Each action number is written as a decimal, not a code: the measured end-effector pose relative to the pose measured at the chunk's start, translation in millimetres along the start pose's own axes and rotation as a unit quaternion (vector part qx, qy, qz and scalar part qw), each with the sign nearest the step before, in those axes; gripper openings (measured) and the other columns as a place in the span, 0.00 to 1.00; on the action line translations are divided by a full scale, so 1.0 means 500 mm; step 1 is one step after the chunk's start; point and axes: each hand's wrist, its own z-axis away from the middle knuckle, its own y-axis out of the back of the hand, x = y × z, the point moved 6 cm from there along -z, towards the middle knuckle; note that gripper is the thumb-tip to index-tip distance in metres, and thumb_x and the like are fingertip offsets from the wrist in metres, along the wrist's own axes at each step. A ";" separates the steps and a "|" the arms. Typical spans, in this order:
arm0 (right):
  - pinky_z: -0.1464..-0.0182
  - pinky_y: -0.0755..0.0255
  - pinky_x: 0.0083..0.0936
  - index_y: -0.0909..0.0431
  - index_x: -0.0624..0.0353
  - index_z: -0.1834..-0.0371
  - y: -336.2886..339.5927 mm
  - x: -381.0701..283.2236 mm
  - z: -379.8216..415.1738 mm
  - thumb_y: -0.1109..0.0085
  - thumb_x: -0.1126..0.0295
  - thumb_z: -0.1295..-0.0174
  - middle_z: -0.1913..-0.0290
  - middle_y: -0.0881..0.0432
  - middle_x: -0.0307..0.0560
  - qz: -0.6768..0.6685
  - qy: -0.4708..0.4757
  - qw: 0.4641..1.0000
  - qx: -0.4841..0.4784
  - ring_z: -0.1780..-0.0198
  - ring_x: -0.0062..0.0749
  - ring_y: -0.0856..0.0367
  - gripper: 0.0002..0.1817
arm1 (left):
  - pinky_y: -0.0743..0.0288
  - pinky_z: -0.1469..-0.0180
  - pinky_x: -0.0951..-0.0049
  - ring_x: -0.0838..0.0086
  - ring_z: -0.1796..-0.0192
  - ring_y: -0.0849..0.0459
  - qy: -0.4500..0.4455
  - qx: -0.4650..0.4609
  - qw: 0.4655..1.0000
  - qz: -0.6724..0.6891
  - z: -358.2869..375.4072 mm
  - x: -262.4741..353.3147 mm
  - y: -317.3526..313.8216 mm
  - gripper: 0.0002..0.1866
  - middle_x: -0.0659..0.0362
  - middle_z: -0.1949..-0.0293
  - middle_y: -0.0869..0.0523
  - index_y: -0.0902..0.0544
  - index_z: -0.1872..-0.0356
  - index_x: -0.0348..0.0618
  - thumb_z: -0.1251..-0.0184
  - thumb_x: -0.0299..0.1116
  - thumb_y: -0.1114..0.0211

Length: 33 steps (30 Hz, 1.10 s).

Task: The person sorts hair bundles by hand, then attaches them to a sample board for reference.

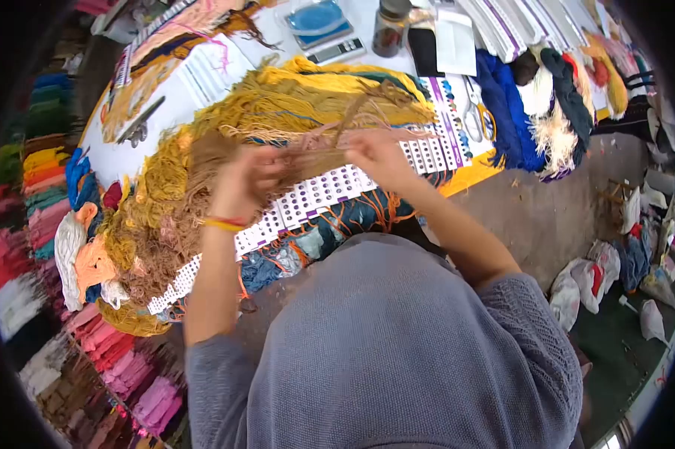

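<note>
The brown thread [316, 159] is stretched between the two hands, above the white perforated cards [315, 196] which lie along the near side of the bench [471, 179]. The left hand [246, 181] has its fingers curled on one end of the thread, and the right hand [379, 155] pinches the other end; both are a little blurred, so I cannot tell the exact grip of each finger. Just beyond the hands lies a big heap of mustard-yellow yarn [278, 101], and it continues down to the left. To the right of it, scissors with a yellow handle [480, 118] lie near dark blue skeins [506, 105]. At the far side stand a dark jar [390, 31] and a scale with a blue top [316, 24].
</note>
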 end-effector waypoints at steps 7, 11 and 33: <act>0.73 0.30 0.14 0.28 0.63 0.65 -0.006 -0.229 0.006 0.51 0.72 0.40 0.71 0.28 0.35 -0.365 -0.088 0.927 -0.009 0.76 0.13 0.31 0.05 | 0.29 0.53 0.72 0.72 0.56 0.22 -0.100 -0.160 0.972 0.137 0.091 0.030 -0.183 0.23 0.54 0.54 0.23 0.30 0.50 0.33 0.31 0.44 0.57; 0.77 0.34 0.12 0.30 0.59 0.66 0.006 -0.296 0.017 0.52 0.74 0.41 0.72 0.24 0.40 -0.440 -0.124 0.889 -0.021 0.81 0.16 0.30 0.02 | 0.31 0.49 0.69 0.71 0.52 0.24 -0.107 -0.232 0.949 0.186 0.152 0.079 -0.167 0.26 0.55 0.53 0.23 0.31 0.48 0.33 0.32 0.48 0.59; 0.76 0.34 0.11 0.28 0.61 0.67 -0.033 -0.343 0.078 0.51 0.70 0.39 0.74 0.23 0.40 -0.377 -0.125 0.916 -0.053 0.80 0.15 0.29 0.06 | 0.28 0.63 0.81 0.80 0.68 0.22 -0.231 -0.135 0.957 0.117 0.217 0.100 -0.128 0.25 0.61 0.70 0.20 0.34 0.45 0.31 0.45 0.23 0.39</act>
